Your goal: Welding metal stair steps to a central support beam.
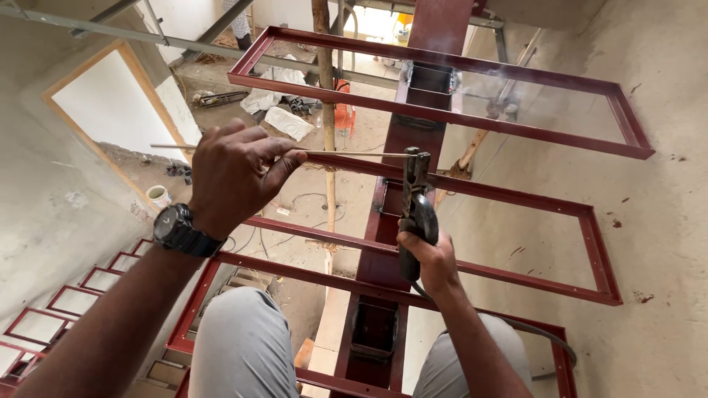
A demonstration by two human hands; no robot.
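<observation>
Looking down from the head camera, the left hand (236, 173) pinches a thin welding rod (354, 154) between thumb and fingertips, its grip clenched on the rod's near part. A dark wristwatch (177, 230) sits on that wrist. The rod runs level to the right, and its far end is caught in the jaws of an electrode holder (415, 210). The right hand (431, 258) is wrapped around the holder's lower handle, grip grasping it firmly, with the holder standing nearly upright. A dark cable (531, 332) trails from below the right hand past the knee.

Both hands hover above a dark red steel stair frame (516, 199), whose open rectangular tread frames branch off a central spine (402, 140). The holder is in front of the spine, between two tread frames. A wisp of smoke hangs near the upper tread. The person's grey-trousered knees (243, 346) straddle the spine at the bottom. Plastered walls (664, 243) stand to either side, with rubble on the floor (295, 214) far below.
</observation>
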